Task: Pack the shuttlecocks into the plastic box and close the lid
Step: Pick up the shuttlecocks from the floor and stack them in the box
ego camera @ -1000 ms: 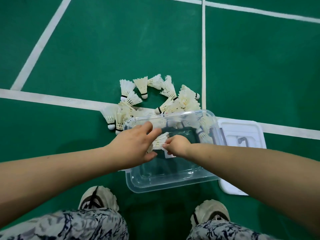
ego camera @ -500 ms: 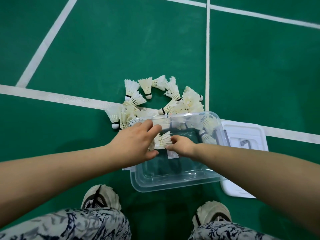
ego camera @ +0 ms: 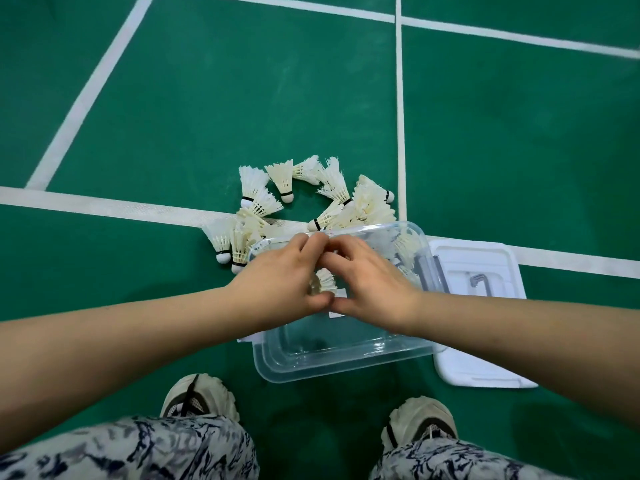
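A clear plastic box (ego camera: 332, 370) stands open on the green court floor between my feet and a pile of white feather shuttlecocks (ego camera: 332, 192). Both hands hover over the far half of the box. My left hand (ego camera: 277, 282) and my right hand (ego camera: 370, 282) meet at fingertips and thumbs, with their curled fingers cupped round a shuttlecock (ego camera: 326, 280); only its feathers show between them. A few more shuttlecocks lie inside against the far right wall. The white lid (ego camera: 485, 363) lies flat on the floor to the right of the box.
White court lines (ego camera: 104, 204) cross the floor under the pile and behind it. My two shoes (ego camera: 199, 398) and patterned trouser legs fill the bottom edge, close to the box's near rim.
My right hand has moved forward and left over the held shuttlecock until its fingers and thumb touch those of my left hand. The view has shifted slightly.
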Demonstrator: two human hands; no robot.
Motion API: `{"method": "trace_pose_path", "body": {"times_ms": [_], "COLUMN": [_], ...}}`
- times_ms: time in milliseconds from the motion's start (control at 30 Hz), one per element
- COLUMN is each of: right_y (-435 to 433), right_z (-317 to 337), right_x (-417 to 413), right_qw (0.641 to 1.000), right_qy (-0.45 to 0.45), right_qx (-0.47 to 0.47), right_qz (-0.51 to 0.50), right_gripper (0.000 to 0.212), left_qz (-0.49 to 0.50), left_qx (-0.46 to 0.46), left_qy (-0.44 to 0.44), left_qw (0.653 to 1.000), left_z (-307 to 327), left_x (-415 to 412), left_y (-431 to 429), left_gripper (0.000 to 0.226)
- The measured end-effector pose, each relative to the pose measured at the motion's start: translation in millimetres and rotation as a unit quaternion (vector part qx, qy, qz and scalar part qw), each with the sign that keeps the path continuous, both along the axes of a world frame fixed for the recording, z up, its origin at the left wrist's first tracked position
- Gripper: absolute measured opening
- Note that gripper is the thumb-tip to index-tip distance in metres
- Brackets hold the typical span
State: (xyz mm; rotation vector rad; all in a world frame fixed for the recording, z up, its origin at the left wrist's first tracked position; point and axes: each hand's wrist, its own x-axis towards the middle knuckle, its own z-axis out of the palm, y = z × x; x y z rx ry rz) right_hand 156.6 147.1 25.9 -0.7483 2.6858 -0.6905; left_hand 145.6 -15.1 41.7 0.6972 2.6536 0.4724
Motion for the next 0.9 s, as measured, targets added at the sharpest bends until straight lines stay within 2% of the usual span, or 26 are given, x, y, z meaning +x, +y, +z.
{"method": "trace_pose_path", "body": {"times_ms": [100,200,300,400,467,600,767,900], "right_y": [7,10,14,20,26,38,46,43], "right_z": [-1,-4,-12,-16,-18,-17,-27,-43], "right_x": [0,1,2,2,-1,-10,-16,-23], "right_qw": [0.999,0.988,0.976,0.972,0.981,0.989,0.968,0.960], "right_qy": [0.048,0.145,0.203,0.224,0.189,0.017,-0.039,-0.118], "right_qx": [-0.015,-0.014,0.003,0.024,0.039,0.073,0.156,0.150], "right_qz": [-0.007,0.044,0.076,0.061,0.005,-0.124,-0.192,-0.207], "right_gripper": [0.052,0.025,0.028,0.030,0.033,0.033,0.022,0.026], "left_qz": [0.009,0.025,0.001,-0.007,-0.014,-0.015,-0.017,-0.015], "left_qx": [0.019,0.030,0.029,0.036,0.055,0.045,0.010,0.010], "left_qy": [-0.010,-0.035,-0.033,-0.013,0.013,0.033,0.017,0.001], "left_qw": [1.000,0.999,0.999,0.999,0.998,0.998,1.000,1.000], "left_z": [5,7,6,1,-2,-16,-30,-36], "left_x": [-1,-1,1,2,1,-4,-4,-5], "left_y": [7,12,17,16,11,-6,-18,-22], "left_gripper": [0.060,0.067,0.073,0.077,0.080,0.076,0.077,0.077]}}
